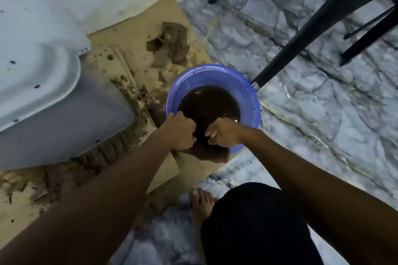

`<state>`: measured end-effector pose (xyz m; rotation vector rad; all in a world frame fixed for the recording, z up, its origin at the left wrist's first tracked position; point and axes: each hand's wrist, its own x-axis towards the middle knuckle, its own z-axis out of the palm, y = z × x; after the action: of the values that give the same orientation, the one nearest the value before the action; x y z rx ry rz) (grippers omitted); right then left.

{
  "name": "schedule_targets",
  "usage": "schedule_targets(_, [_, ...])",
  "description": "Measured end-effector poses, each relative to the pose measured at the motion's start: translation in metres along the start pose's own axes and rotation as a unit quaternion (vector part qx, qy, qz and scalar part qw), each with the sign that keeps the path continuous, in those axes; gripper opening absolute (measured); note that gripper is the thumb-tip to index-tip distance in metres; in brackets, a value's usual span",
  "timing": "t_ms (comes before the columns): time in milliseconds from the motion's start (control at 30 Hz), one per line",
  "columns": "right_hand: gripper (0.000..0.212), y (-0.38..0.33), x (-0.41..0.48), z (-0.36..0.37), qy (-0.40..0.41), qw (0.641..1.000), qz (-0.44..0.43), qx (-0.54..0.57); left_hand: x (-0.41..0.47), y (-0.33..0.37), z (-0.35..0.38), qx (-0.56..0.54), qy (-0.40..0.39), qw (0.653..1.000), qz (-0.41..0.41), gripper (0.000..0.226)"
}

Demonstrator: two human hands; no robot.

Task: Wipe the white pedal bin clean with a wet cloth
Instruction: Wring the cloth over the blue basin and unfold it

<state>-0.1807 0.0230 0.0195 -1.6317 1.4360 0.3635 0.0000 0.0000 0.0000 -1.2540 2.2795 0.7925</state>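
Fingers of left hand (179, 131) and right hand (223, 133) clench brown cloth (206, 153) over blue basin (215, 77).

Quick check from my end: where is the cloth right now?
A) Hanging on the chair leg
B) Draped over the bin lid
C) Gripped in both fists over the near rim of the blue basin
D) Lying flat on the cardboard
C: the left hand and right hand are both clenched on the dark cloth, above the near rim of the blue basin of dark water.
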Motion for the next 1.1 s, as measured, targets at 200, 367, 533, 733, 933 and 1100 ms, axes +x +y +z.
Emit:
schedule_targets(200, [0.044,0.013,0.019,0.021,-0.08,0.996,0.0,-0.041,-0.006,-0.003,0.008,-0.059,0.035,0.998,-0.004,0.024])
schedule_targets(367, [0.017,0.001,-0.008,0.015,-0.024,0.998,-0.05,0.008,-0.055,-0.006,-0.001,-0.143,0.084,0.986,-0.015,0.013])
schedule_targets(533, [0.02,-0.049,-0.052,-0.024,0.061,0.988,-0.143,0.016,-0.122,-0.025,-0.032,-0.167,0.192,0.967,-0.007,0.012])
schedule_targets(733, [0.019,-0.15,-0.105,-0.084,0.153,0.953,-0.249,0.08,-0.243,-0.058,-0.095,-0.216,0.331,0.917,-0.045,0.01])
schedule_targets(933, [0.028,-0.262,-0.123,-0.129,0.221,0.902,-0.346,0.135,-0.342,-0.091,-0.158,-0.295,0.42,0.852,-0.096,0.013])
schedule_targets(1100, [0.025,-0.332,-0.086,-0.142,0.282,0.887,-0.346,0.117,-0.356,-0.14,-0.189,-0.271,0.468,0.822,-0.179,0.013])
